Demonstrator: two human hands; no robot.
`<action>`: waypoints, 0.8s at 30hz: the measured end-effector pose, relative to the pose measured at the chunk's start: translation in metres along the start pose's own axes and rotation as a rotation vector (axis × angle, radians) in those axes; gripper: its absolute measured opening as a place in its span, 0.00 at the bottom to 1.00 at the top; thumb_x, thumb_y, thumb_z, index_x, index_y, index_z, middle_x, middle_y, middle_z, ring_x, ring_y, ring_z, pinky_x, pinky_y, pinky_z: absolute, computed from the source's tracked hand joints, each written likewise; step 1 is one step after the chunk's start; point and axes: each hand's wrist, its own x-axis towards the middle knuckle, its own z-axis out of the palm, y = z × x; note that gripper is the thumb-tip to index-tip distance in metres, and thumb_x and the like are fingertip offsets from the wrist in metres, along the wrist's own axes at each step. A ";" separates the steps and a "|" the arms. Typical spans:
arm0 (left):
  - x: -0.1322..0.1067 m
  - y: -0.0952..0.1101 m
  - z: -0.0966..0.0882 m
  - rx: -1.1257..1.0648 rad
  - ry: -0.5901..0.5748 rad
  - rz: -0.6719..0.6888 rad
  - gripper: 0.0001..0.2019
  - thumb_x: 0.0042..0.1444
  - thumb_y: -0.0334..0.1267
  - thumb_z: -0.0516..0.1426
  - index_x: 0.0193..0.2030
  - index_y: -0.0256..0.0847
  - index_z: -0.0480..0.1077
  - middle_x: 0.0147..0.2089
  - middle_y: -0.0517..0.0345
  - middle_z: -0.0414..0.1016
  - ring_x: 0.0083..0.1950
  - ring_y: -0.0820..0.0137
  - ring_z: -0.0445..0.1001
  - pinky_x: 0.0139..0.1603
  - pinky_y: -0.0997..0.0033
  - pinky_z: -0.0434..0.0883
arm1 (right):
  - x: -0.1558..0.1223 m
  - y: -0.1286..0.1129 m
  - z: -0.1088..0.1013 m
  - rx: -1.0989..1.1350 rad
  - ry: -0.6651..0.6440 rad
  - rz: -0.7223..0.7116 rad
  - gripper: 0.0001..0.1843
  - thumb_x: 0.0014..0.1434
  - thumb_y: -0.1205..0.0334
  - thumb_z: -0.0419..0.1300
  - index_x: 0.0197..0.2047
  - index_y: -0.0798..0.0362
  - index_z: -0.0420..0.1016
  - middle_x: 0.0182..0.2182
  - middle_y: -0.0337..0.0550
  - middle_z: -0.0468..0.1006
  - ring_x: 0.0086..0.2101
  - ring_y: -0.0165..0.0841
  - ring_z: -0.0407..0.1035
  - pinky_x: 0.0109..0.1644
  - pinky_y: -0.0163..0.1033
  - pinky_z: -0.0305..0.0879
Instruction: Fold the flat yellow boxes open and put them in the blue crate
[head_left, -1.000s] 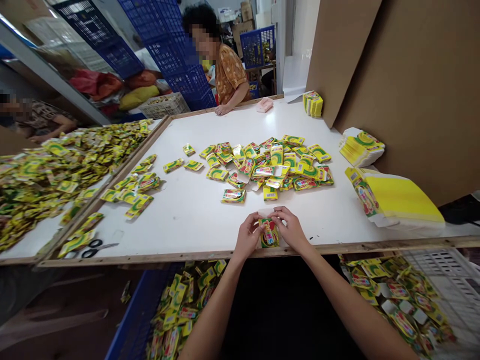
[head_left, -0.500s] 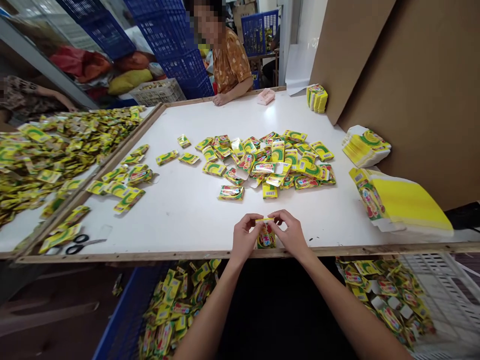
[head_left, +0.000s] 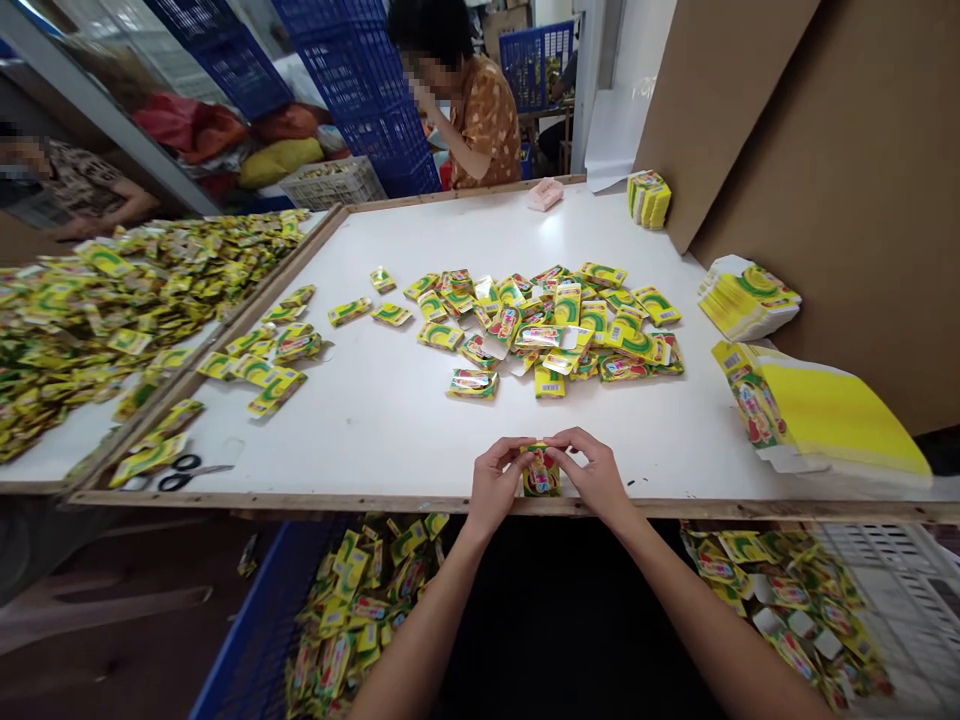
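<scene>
Head view: the small box [head_left: 541, 475] is pinched at its top, between left hand [head_left: 495, 482] and right hand [head_left: 592, 474], both nearly closed.

Plain black clothing [head_left: 562, 620], so dark that its folds are hard to see, covers the person's middle, and the two long, slim forearms [head_left: 701, 590], the left hand [head_left: 496, 484] and the right hand [head_left: 598, 476] are all bare.
</scene>
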 end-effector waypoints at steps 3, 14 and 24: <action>0.003 0.001 0.007 0.018 0.023 0.024 0.07 0.52 0.39 0.61 0.36 0.40 0.77 0.37 0.54 0.78 0.41 0.65 0.75 0.45 0.65 0.72 | 0.000 -0.002 0.002 -0.030 -0.009 -0.043 0.08 0.62 0.60 0.57 0.38 0.49 0.78 0.34 0.43 0.77 0.38 0.36 0.70 0.42 0.43 0.66; -0.067 0.063 -0.132 0.636 0.278 -0.093 0.14 0.54 0.48 0.58 0.43 0.42 0.73 0.41 0.53 0.74 0.42 0.62 0.73 0.44 0.64 0.70 | -0.015 -0.003 -0.003 -0.006 0.093 0.165 0.13 0.63 0.54 0.54 0.44 0.50 0.76 0.38 0.45 0.78 0.35 0.35 0.70 0.39 0.40 0.69; 0.099 0.002 -0.081 0.779 0.491 -0.107 0.21 0.48 0.46 0.62 0.46 0.37 0.67 0.57 0.37 0.64 0.63 0.46 0.57 0.62 0.43 0.55 | -0.007 -0.003 0.005 -0.024 -0.060 0.183 0.11 0.64 0.58 0.53 0.41 0.50 0.75 0.35 0.43 0.77 0.33 0.35 0.70 0.38 0.40 0.68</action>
